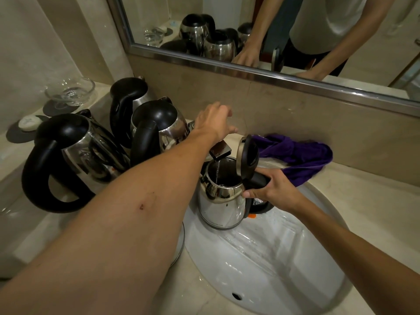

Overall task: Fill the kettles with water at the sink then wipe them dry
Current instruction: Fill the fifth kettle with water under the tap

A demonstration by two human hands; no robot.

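A steel kettle [219, 201] with its black lid [247, 153] flipped up stands in the white sink [272, 258] under the faucet spout [220, 152]. A thin stream of water falls into it. My right hand [272, 186] grips its black handle. My left hand [216, 121] reaches over the faucet top behind the spout; what its fingers touch is hidden. Three more steel kettles stand on the counter at left: a near kettle [75, 153], a middle kettle [159, 126] and a far kettle [129, 96]. A purple cloth [300, 155] lies behind the sink.
A glass bowl [70, 89] and a small soap [29, 122] sit on dark coasters on the raised ledge at far left. A framed mirror [250, 71] runs along the wall above the backsplash. Beige counter [375, 201] extends right of the sink.
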